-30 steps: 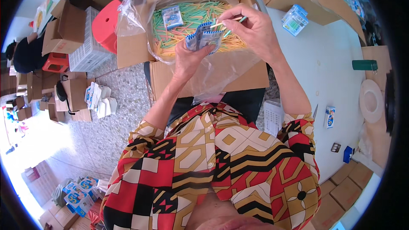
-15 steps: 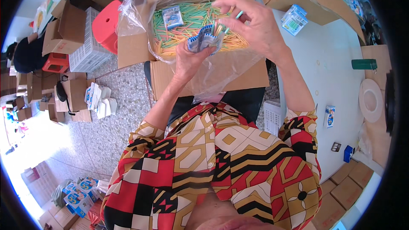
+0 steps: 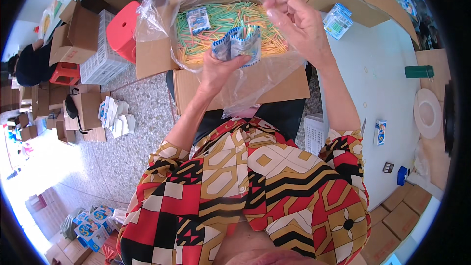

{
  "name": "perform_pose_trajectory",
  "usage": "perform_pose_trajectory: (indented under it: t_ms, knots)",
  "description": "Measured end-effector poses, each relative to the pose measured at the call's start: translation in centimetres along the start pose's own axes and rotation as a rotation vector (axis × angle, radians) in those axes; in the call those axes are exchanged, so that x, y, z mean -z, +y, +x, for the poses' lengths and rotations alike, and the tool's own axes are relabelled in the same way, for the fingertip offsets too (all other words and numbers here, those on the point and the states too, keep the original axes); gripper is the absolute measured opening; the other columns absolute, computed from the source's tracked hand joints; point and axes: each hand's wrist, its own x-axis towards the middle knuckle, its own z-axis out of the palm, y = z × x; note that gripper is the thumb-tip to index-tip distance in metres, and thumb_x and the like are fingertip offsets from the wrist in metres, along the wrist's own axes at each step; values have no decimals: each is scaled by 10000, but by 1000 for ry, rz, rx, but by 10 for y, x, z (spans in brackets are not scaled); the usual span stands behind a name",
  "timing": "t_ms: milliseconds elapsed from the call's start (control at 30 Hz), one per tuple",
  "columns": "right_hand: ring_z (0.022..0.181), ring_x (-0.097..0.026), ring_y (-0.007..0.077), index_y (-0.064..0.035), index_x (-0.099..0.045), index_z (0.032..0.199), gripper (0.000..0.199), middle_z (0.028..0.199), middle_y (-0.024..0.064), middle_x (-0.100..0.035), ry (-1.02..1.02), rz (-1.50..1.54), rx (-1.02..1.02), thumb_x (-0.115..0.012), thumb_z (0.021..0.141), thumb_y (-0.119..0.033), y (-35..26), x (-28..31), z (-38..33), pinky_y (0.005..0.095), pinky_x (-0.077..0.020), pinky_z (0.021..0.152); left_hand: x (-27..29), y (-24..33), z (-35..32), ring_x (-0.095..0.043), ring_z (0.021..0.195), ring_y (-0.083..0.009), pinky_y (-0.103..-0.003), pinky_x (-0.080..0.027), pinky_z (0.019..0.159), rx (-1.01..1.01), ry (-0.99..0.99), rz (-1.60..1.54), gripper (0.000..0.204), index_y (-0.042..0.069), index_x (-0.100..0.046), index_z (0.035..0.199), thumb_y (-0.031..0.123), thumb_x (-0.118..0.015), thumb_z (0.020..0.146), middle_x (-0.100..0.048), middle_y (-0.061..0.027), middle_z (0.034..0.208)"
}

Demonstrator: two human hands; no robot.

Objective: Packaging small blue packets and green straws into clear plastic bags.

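My left hand (image 3: 217, 71) is closed around small clear packets (image 3: 246, 44) with blue-and-white edges. Thin pale sticks poke from the mouth of one packet. To the right, my right hand (image 3: 303, 32) is raised with its fingers apart and nothing visible in it. Both hands are over an open cardboard box (image 3: 282, 88) lined with a clear plastic bag (image 3: 153, 19). Many thin green, orange and pink sticks (image 3: 235, 11) fill the bag. One more packet (image 3: 198, 20) lies on the sticks at the left.
On the pale table (image 3: 351, 78) at the right lie a small stack of packets (image 3: 337, 21), a single packet (image 3: 380, 132) and a dark green cylinder (image 3: 418, 72). A red stool (image 3: 122, 30) and a white crate (image 3: 100, 51) stand left of the box. Further left, a person in dark clothes (image 3: 33, 64) bends among boxes.
My right hand has moved away from the packet mouth, up and right, and the stick it held is gone from its fingers. The packets in my left hand have turned more upright.
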Motion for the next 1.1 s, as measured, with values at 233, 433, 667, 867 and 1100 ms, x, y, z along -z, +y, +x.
perform_pose_trajectory:
  t_ms: [233,433,667,867,1100]
  knots:
    - [744,-491,19,-1,-591,938,108,807,-26,-560,-128,294,-309,-583,845,-54,40,-19,-33,175,-415,652,1,8,2,-594,906,-131,-287,-488,813,72,-92,-28,497,31,-546,1117,-50,-726,661,-618,-43,1015]
    - [738,-503,28,-33,-596,904,72,812,-26,-572,49,427,-307,-583,854,-83,50,-14,-44,186,-421,664,-9,11,-2,-553,918,-96,-278,-444,836,77,-12,-234,363,45,-545,1135,155,-656,807,-599,-28,1038]
    - [801,-547,57,-51,-567,1009,142,855,-18,-605,336,486,-218,-541,871,-71,53,38,-71,215,-434,720,-12,2,-7,-557,899,-107,-275,-431,823,194,15,-184,298,69,-551,1116,211,-600,858,-598,-4,1017]
    - [838,-530,63,-43,-535,1056,174,911,11,-598,649,290,-112,-515,883,-55,115,106,-118,233,-423,755,-6,-3,-4,-566,879,-92,-277,-442,801,213,69,-236,237,76,-567,1074,183,-592,864,-610,3,973]
    - [793,-492,47,-21,-521,990,106,858,6,-578,640,204,-365,-501,894,-60,172,121,-151,204,-393,709,-20,11,-8,-590,840,-108,-272,-474,753,204,-17,-199,226,69,-565,1072,165,-582,869,-620,-12,952]
